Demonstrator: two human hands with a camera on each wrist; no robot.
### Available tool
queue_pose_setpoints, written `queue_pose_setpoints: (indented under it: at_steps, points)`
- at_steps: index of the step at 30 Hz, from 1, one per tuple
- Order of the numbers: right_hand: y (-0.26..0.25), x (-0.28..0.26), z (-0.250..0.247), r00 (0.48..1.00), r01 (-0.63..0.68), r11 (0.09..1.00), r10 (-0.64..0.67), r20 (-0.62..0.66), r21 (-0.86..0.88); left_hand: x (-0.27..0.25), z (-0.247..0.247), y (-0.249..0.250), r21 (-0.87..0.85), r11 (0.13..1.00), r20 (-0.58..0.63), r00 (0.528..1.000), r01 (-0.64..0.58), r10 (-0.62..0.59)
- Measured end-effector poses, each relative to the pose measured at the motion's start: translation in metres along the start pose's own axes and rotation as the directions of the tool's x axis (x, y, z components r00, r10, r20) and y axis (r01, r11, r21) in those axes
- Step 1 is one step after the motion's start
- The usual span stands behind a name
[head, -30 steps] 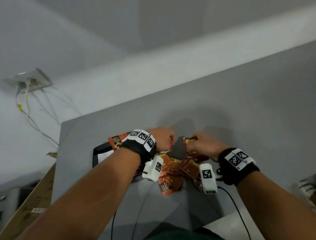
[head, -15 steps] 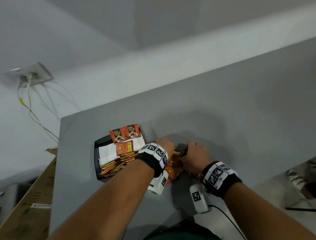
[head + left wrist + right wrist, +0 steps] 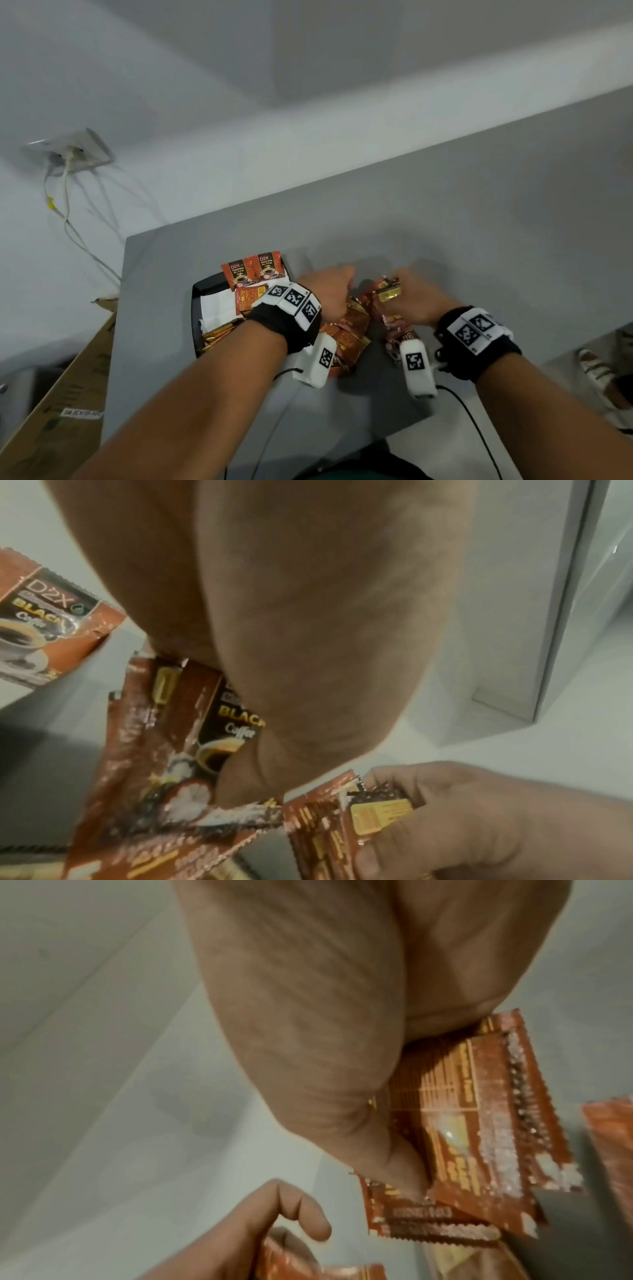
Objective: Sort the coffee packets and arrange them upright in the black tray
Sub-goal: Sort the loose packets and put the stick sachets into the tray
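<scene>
Risk of slippage: left hand (image 3: 330, 291) and right hand (image 3: 416, 301) each pinch glossy orange-brown foil coffee packets (image 3: 388, 291) over the loose pile (image 3: 349, 337) beside the shallow black plastic tray (image 3: 198, 291), where crowded upright packets (image 3: 253, 270) could topple.

Our head camera looks down from high up at the gray table (image 3: 445, 222), our two wrist cameras sit very close, all sharing the coffee packets (image 3: 352, 329).
</scene>
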State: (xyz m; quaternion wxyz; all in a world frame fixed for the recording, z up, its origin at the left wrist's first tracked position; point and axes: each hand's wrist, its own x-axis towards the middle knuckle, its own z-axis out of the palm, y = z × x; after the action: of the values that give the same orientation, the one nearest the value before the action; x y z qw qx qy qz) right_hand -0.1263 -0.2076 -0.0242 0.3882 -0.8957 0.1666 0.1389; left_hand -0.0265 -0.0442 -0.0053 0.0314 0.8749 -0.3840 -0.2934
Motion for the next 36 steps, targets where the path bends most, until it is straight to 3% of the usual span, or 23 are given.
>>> queue_pose_setpoints:
  at_steps: [4,9,16,22,26,33,36]
  points:
    - [-0.001,0.008,-0.010,0.999,0.045,0.996,-0.045,-0.002,0.080,-0.021,-0.003,0.003,-0.154,0.988,0.026,1.000,-0.004,0.008]
    - [-0.005,0.017,0.006,1.000,0.003,0.998,-0.005,0.030,0.065,-0.045,0.024,0.003,-0.102,0.994,0.129,0.990,-0.036,0.049]
    - [-0.007,0.033,0.051,0.983,0.068,0.975,-0.028,0.183,-0.214,-0.049,0.066,-0.003,0.101,0.992,0.103,0.993,-0.075,0.065]
    - [0.001,0.041,0.073,0.993,-0.052,0.950,0.081,0.081,-0.309,-0.046,0.091,-0.014,0.099,0.995,0.051,0.999,-0.003,-0.002]
    - [0.002,0.043,0.071,0.995,-0.066,0.940,0.086,0.046,-0.334,-0.045,0.091,-0.014,0.070,0.997,0.050,0.999,0.014,-0.018]
    - [0.009,0.042,0.055,0.994,0.012,0.972,0.014,0.107,-0.236,-0.045,0.077,-0.011,0.010,1.000,0.039,0.999,0.007,-0.007]
    - [-0.002,0.035,0.041,0.995,0.056,0.994,-0.048,0.091,-0.091,-0.047,0.069,-0.012,-0.029,1.000,0.025,1.000,-0.006,0.007]
